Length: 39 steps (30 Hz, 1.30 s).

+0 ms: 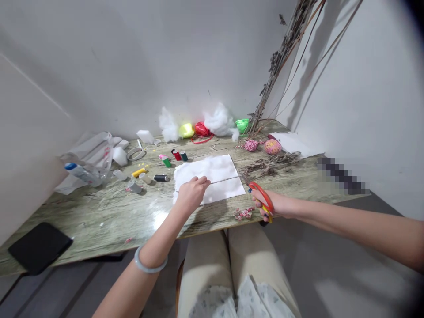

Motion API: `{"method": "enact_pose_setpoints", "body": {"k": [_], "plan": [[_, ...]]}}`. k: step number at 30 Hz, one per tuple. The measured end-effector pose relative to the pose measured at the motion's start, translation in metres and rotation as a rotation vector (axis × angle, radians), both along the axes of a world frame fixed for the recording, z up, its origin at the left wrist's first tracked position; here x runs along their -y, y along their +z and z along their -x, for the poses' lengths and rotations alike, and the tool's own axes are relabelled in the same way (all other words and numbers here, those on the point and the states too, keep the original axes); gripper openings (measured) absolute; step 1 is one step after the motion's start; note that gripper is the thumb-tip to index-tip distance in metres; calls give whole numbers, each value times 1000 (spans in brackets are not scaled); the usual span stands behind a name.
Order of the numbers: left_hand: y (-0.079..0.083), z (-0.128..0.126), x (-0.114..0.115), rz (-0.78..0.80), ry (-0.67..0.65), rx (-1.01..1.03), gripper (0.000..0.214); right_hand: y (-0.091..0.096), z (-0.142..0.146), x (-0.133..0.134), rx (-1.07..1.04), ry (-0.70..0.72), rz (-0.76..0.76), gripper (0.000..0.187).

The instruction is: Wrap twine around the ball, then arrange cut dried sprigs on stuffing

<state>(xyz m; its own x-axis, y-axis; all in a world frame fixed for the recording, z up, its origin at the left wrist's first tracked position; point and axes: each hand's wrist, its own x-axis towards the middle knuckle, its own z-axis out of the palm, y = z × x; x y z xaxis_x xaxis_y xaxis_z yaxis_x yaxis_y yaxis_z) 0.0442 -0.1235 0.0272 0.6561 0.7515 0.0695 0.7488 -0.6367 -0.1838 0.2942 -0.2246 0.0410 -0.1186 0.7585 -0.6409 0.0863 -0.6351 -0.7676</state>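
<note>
My left hand (191,194) is closed on a thin dark stick (225,179), like a dried stem, over a white sheet (212,167). The stick stretches right, past the sheet's edge. In my right hand (265,204) is a pair of scissors (263,194) with red and yellow handles. The blades reach the stick's right end; whether they touch it I cannot tell. Dried twigs (271,164) lie just beyond the scissors. Near the table's front edge sits a small pink-and-white bunch (244,213), close to my right hand.
Thread spools (161,178) lie left of the sheet on the wooden table (126,221). White fluff (220,120) and coloured yarn balls (202,129) line the wall. Tall dried stems (273,75) lean at the back right. A black flat object (39,247) rests front left, a bottle (82,173) behind it.
</note>
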Motion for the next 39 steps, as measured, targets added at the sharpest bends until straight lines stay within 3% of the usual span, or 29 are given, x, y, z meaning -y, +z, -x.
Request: {"method": "enact_pose_setpoints", "body": {"k": [8, 15, 24, 28, 33, 39], "plan": [[1, 2, -1, -5, -12, -28, 32, -2, 1, -7, 73, -8, 41, 23], [8, -2, 0, -23, -16, -30, 27, -6, -2, -6, 62, 26, -43, 24], [17, -11, 3, -1, -13, -33, 24, -7, -4, -5, 90, 5, -31, 28], [18, -10, 3, -8, -20, -38, 24, -2, -5, -9, 64, -12, 25, 28], [15, -6, 4, -46, -33, -42, 26, 9, -10, -21, 51, -21, 211, 21], [3, -3, 4, -4, -13, -24, 27, 13, -4, -31, 96, 45, 193, 35]]}}
